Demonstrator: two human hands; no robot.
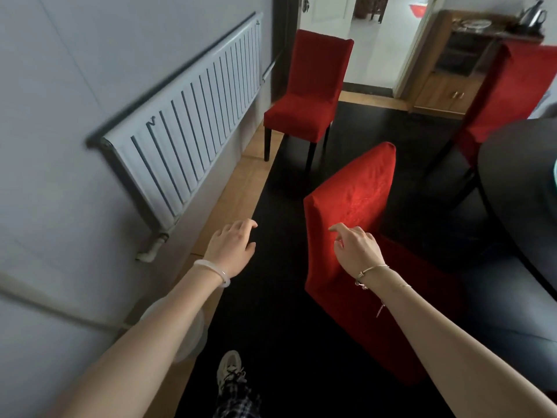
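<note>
Standing just ahead of the hands, the near red chair (355, 188) was seen from behind, its cloth-covered back slanted across the view and its seat turned toward the round dark table (518, 182) at the right edge. The right hand (357, 247) was held in front of the lower part of that back, fingers loosely bent and thumb out, with nothing grasped. Whether the fingertips were touching the cloth could not be told, since only the back of the hand was shown and it may merely have been held close. The left hand (232, 244) was held out over the dark carpet (286, 206), to the left of the chair and apart from it, likewise relaxed and empty. A pale bangle (212, 271) was worn on the left wrist and a thin gold bracelet (372, 271) on the right. A white radiator (193, 116) was mounted on the wall at the left, above a strip of wooden floor (241, 182). A second red chair (310, 95) was set farther off beside the doorway (370, 40), and a third red chair (512, 95) was placed beyond the table, partly hidden by it. A wooden cabinet (452, 70) with a kettle (532, 13) on top was seen in the far right corner. Under the left forearm a pale round object (193, 333) was partly covered and too blurred to be named. A laced shoe (230, 369) was visible on the carpet near the bottom edge.
</note>
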